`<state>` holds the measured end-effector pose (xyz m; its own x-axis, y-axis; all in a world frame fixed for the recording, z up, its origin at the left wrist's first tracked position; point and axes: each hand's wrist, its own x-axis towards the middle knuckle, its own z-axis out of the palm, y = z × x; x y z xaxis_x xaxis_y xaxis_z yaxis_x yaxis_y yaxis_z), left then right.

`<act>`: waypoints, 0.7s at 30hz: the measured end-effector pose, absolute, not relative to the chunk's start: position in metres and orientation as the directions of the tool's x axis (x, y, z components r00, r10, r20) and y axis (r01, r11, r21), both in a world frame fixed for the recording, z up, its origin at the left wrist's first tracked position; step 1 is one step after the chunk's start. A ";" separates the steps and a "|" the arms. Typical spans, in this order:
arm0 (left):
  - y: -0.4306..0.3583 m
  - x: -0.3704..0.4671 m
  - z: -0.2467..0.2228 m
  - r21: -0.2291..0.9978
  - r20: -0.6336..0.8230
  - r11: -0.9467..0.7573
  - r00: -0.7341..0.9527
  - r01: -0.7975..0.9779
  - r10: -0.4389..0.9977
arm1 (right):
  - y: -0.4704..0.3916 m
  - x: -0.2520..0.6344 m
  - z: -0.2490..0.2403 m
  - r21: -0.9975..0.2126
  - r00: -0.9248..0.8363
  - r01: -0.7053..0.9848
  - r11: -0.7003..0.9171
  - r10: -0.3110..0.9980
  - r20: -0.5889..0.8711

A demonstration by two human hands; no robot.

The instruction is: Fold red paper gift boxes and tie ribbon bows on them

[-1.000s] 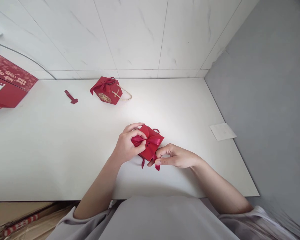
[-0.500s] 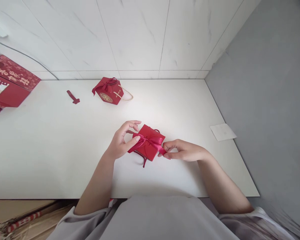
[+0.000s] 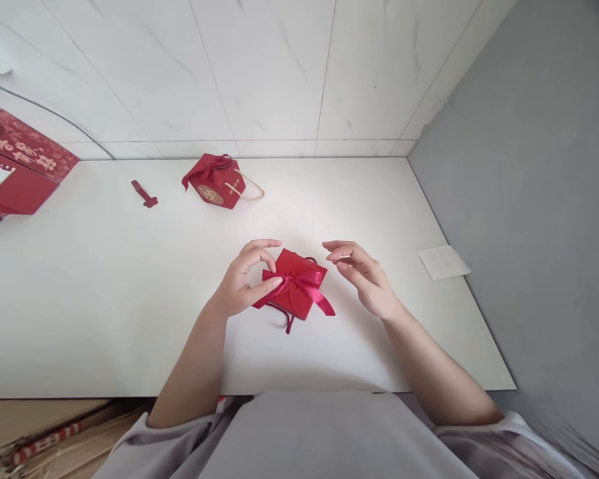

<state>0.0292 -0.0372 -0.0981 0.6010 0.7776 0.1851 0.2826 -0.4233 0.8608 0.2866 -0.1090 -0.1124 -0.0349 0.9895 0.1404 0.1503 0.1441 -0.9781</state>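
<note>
The red box (image 3: 299, 306) sits on the bench (image 3: 130, 299). At its nine o'clock the left hand (image 3: 235, 283) pinches the ribbon bow (image 3: 308, 281); at three, the right hand (image 3: 367, 283) is spread, holding nothing. A one-sided tug could loosen the bow. Ten o'clock's large box (image 3: 27, 183) bears pale Chinese characters, too blurred to read.

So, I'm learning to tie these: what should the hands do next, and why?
Perhaps smooth the right tail of the bow with the right hand: that hand is empty, the tail trails past the red box, and the left hand is at the bow's left side.
</note>
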 end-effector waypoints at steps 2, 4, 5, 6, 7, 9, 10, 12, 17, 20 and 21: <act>-0.037 0.030 -0.098 0.862 0.180 -0.417 0.595 0.288 0.783 | -0.112 0.279 -0.109 -0.974 -0.068 0.142 0.176 0.983 0.168; -0.036 0.030 -0.099 0.883 0.181 -0.390 0.577 0.262 0.796 | -0.113 0.273 -0.107 -0.971 -0.084 0.156 0.180 0.982 0.168; -0.035 0.030 -0.099 0.893 0.180 -0.375 0.567 0.248 0.803 | -0.113 0.271 -0.106 -0.972 -0.087 0.157 0.176 0.983 0.164; -0.035 0.031 -0.100 0.901 0.179 -0.364 0.559 0.238 0.810 | -0.113 0.269 -0.106 -0.974 -0.091 0.151 0.170 0.983 0.158; -0.035 0.031 -0.101 0.904 0.177 -0.356 0.552 0.236 0.815 | -0.113 0.268 -0.106 -0.977 -0.096 0.140 0.163 0.984 0.150; -0.034 0.030 -0.101 0.900 0.168 -0.355 0.549 0.254 0.819 | -0.112 0.267 -0.107 -0.983 -0.117 0.108 0.149 0.984 0.136; -0.034 0.030 -0.101 0.894 0.165 -0.360 0.550 0.268 0.819 | -0.112 0.267 -0.108 -0.985 -0.132 0.094 0.143 0.983 0.130; -0.034 0.030 -0.101 0.884 0.165 -0.369 0.548 0.287 0.820 | -0.111 0.267 -0.108 -0.988 -0.160 0.082 0.135 0.980 0.120; -0.032 0.029 -0.100 0.896 0.156 -0.345 0.529 0.280 0.834 | -0.112 0.264 -0.110 -0.987 -0.177 0.097 0.130 0.978 0.112; -0.030 0.029 -0.100 0.903 0.129 -0.323 0.539 0.283 0.832 | -0.111 0.262 -0.111 -0.989 -0.190 0.081 0.121 0.976 0.104; -0.030 0.028 -0.100 0.908 0.116 -0.311 0.543 0.282 0.831 | -0.111 0.263 -0.111 -0.991 -0.195 0.069 0.116 0.976 0.101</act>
<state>0.0284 -0.0296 -0.0999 0.5435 0.8314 0.1158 0.2819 -0.3108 0.9077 0.2626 -0.1112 -0.1106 -0.1953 0.9756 0.1005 0.0693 0.1160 -0.9908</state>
